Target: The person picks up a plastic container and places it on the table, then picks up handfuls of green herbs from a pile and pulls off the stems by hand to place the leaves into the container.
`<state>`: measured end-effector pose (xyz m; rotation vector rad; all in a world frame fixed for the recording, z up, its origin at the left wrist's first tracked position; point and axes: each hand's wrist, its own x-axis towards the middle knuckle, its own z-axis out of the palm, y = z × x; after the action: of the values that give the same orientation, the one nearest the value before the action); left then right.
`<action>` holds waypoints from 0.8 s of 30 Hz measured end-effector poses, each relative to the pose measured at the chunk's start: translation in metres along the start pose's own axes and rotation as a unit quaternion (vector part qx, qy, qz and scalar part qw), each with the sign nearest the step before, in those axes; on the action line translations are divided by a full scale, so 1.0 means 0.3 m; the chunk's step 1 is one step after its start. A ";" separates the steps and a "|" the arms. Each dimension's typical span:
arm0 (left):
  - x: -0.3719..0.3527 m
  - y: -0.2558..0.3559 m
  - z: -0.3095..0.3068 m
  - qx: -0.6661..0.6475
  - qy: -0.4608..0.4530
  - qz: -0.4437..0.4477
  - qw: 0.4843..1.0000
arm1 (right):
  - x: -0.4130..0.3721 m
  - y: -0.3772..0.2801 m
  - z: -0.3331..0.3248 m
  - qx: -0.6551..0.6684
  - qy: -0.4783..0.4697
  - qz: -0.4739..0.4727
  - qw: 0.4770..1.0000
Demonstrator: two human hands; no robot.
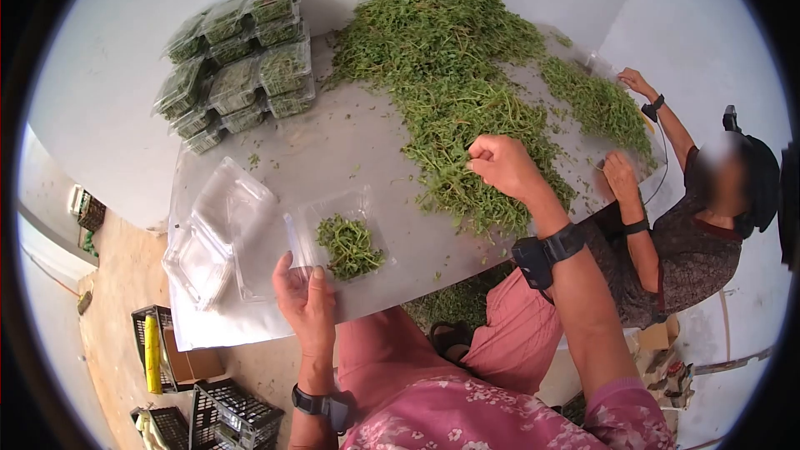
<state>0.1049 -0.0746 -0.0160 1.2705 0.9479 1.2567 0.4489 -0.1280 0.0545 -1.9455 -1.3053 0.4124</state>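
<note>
My left hand (306, 298) is at the near left corner of an open clear plastic container (377, 215), thumb and fingers on either side of its edge. A small heap of green sprigs (350, 247) lies inside the container. Over the front of a large pile of leafy green stems (454, 104), my right hand (505, 170) has its fingers pinched together. Whatever is between those fingertips is too small to make out. Left of the filled container lie empty clear plastic containers (200, 265), some stacked, with their lids open.
Closed containers of greens (237, 83) are stacked at the back left of the table (350, 137). On the right, a co-worker (700, 250) reaches with both hands to a smaller greens heap (596, 104). Black crates (233, 417) stand on the floor at the left.
</note>
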 end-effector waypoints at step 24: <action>-0.008 0.014 0.014 0.023 0.005 0.014 1.000 | -0.012 -0.020 0.077 -0.159 -0.056 -0.108 0.980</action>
<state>0.1082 -0.0781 -0.0117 1.3190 0.9746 1.2700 0.4288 -0.1207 0.0429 -2.0299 -1.7224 0.2171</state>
